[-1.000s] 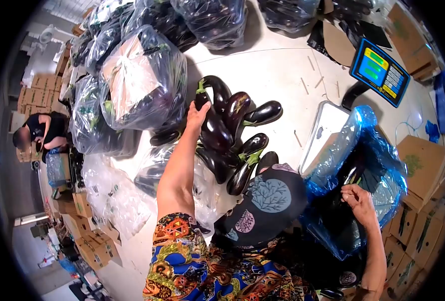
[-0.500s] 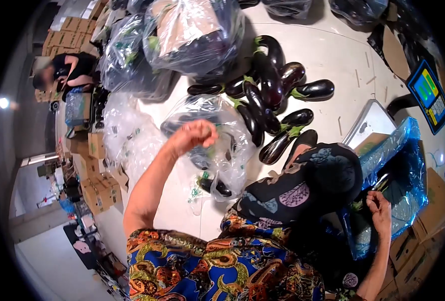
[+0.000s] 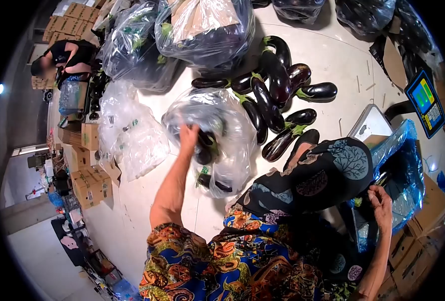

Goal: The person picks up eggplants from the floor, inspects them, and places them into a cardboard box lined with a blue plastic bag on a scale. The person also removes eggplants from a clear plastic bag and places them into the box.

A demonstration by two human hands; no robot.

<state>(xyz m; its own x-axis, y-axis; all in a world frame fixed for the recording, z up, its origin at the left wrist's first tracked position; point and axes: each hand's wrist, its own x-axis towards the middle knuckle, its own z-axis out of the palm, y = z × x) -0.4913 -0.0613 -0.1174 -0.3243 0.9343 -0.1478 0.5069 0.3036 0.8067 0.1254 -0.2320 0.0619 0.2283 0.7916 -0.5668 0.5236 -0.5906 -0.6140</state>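
My left hand is at a clear plastic bag on the floor, its fingers bent into the film and partly blurred. Inside the bag lie dark eggplants, one eggplant near its lower end. My right hand hangs at the inner side of a box lined with blue plastic, fingers curled; what they hold, if anything, is hidden. A shiny eggplant shows just beyond its fingertips. Several loose eggplants lie in a pile right of the bag.
Large filled plastic bags stand at the back. A scale display rises at the right beside its white platform. Crumpled clear plastic and cardboard boxes are at the left. Another person sits farther off.
My left hand has come down from above the bag into its film, and the bag's upper part has shifted. My right hand stays at the blue-lined box.
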